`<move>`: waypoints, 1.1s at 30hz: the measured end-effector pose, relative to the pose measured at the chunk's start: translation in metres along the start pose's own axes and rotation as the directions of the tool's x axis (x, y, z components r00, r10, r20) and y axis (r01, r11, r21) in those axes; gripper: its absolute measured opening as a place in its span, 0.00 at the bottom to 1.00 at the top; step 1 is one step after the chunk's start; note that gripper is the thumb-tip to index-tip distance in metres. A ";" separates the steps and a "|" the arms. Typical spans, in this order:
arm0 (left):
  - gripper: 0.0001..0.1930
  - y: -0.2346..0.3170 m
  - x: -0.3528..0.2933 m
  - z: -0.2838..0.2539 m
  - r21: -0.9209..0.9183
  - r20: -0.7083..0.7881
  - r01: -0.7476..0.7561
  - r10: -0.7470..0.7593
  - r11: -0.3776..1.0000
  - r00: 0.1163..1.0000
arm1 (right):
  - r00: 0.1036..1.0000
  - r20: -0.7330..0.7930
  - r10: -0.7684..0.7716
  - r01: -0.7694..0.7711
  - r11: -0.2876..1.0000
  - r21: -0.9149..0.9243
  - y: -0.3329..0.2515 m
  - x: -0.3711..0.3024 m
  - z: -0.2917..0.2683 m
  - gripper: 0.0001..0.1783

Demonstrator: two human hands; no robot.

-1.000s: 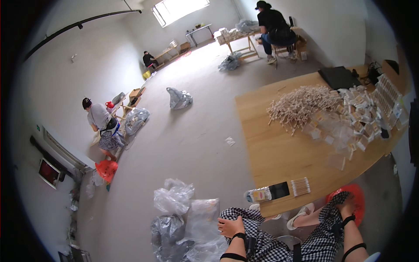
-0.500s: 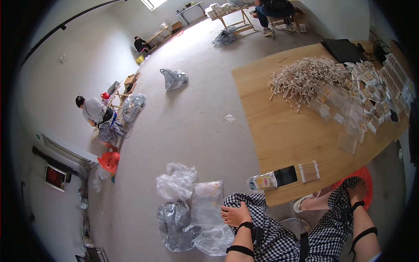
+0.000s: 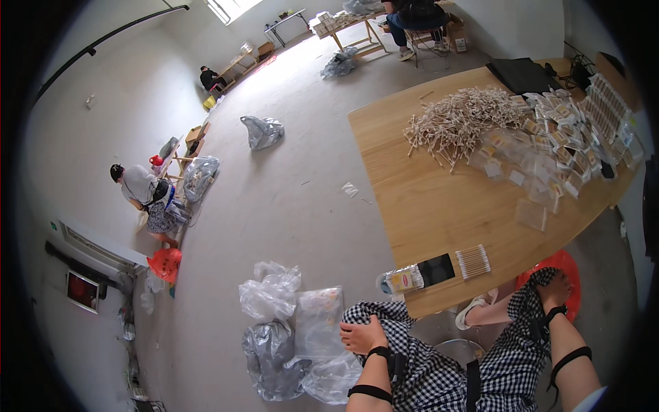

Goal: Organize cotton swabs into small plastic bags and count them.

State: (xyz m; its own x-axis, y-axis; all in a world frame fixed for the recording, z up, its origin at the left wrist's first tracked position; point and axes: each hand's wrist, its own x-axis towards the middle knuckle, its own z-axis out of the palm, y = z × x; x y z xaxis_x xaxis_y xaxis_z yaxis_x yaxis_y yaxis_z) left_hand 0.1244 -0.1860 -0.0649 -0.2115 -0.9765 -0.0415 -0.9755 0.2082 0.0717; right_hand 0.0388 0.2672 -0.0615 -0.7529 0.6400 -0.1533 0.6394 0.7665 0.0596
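Observation:
My left hand [image 3: 364,335] rests on my left knee, its fingers lying over the black-and-white checked cloth [image 3: 439,367]. It holds nothing. On my other knee lies my right hand [image 3: 553,291], also without anything in it, its fingers spread over the cloth. On the near corner of the wooden table are a packet of cotton swabs [image 3: 403,279], a black flat piece [image 3: 437,270] and a row of loose swabs [image 3: 473,261]. Farther back, a heap of cotton swabs [image 3: 467,123] sits beside clear bags [image 3: 542,178] and many filled swab packets [image 3: 564,130].
Plastic bags [image 3: 271,360] lie on the floor left of my knee. A red tub [image 3: 568,264] stands under the table [image 3: 384,185] by my right leg. A grey bag [image 3: 262,132] sits on the floor. Other people work at tables [image 3: 360,24] along the walls.
The whole view has shifted slightly, with the table now a little farther left and higher. Both hands stay on my knees.

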 end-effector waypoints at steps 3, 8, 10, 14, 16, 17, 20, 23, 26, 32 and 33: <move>0.49 -0.003 0.000 -0.001 -0.005 0.019 0.024 -0.024 1.000 1.000 | 1.000 -0.008 -0.015 0.015 1.000 0.005 0.003 0.004 0.009 0.48; 0.48 0.004 -0.005 0.012 -0.011 -0.053 -0.071 0.071 0.997 0.996 | 0.997 -0.029 -0.068 0.070 0.994 0.084 0.031 0.023 0.026 0.48; 0.47 0.002 -0.005 0.008 -0.024 -0.056 -0.078 0.077 0.997 0.995 | 0.997 -0.033 -0.063 0.066 0.993 0.095 0.036 0.018 0.017 0.51; 0.48 0.000 -0.004 0.001 -0.070 -0.050 -0.108 0.105 0.992 0.993 | 0.976 -0.186 -0.116 0.147 0.976 0.161 0.060 0.017 0.018 0.51; 0.47 0.005 -0.006 -0.004 -0.121 -0.036 -0.122 0.119 0.985 0.992 | 0.947 -0.292 -0.133 0.194 0.962 0.190 0.084 0.021 0.014 0.52; 0.47 0.008 -0.007 -0.007 -0.122 -0.016 -0.124 0.123 0.985 0.992 | 0.927 -0.348 -0.139 0.218 0.955 0.199 0.097 0.025 0.009 0.52; 0.49 0.012 -0.010 -0.008 -0.124 -0.029 -0.154 0.152 0.980 0.988 | 0.862 -0.467 -0.197 0.311 0.933 0.180 0.128 0.034 0.002 0.57; 0.50 0.004 -0.002 -0.009 -0.114 0.021 -0.165 0.168 0.980 0.986 | 0.807 -0.534 -0.253 0.396 0.902 0.171 0.106 0.016 -0.003 0.59; 0.50 -0.002 0.003 -0.012 -0.098 0.053 -0.175 0.181 0.980 0.982 | 0.885 -0.399 -0.241 0.331 0.928 0.174 0.071 -0.009 -0.011 0.57; 0.51 -0.021 0.001 -0.007 -0.421 0.141 -0.242 0.327 0.874 0.934 | 0.961 -0.252 -0.112 0.155 0.976 0.156 0.056 -0.036 -0.047 0.55; 0.51 -0.028 0.005 -0.003 -0.409 0.143 -0.257 0.340 0.876 0.930 | 0.966 -0.238 -0.098 0.138 0.978 0.157 0.059 -0.036 -0.044 0.55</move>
State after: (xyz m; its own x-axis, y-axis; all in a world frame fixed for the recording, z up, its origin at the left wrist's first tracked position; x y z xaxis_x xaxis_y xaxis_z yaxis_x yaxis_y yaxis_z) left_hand 0.1512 -0.1968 -0.0639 -0.5365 -0.8291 -0.1571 -0.7749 0.4104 0.4807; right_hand 0.0968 0.2916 -0.0089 -0.8272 0.5561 0.0803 0.5461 0.8294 -0.1181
